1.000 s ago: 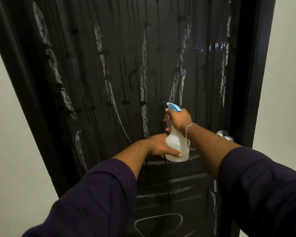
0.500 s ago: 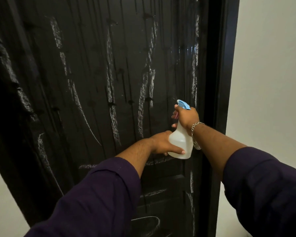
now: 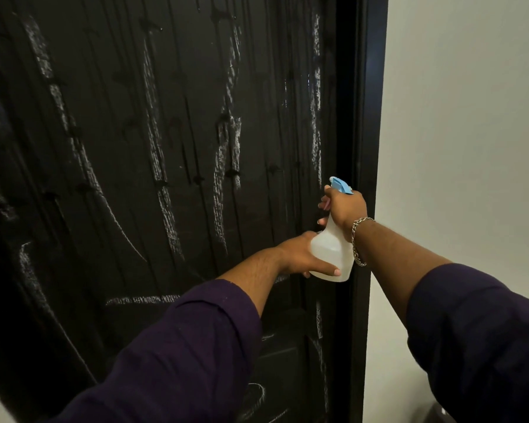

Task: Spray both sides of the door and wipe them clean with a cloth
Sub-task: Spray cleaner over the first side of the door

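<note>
Closest to me, my two dark purple sleeves point(image 3: 177, 355) reach forward, forearms bare past the cuffs. My left hand point(image 3: 303, 254) cups the base of the spray bottle point(image 3: 332, 251), its thumb laid along the lower front of the translucent white body. My right hand point(image 3: 345, 209), with a chain bracelet point(image 3: 357, 239) on the wrist, grasps the bottle's neck just under the blue trigger head point(image 3: 341, 185), fingers curled round the front. I hold the bottle upright, close in front of the right edge of the black door point(image 3: 135, 148), nozzle towards it. Across the door's surface run pale chalky streaks point(image 3: 156, 148) and darker drip lines, mostly vertical. Right of the door stands its black frame point(image 3: 370, 117), and beyond that a plain pale wall point(image 3: 471, 117).
</note>
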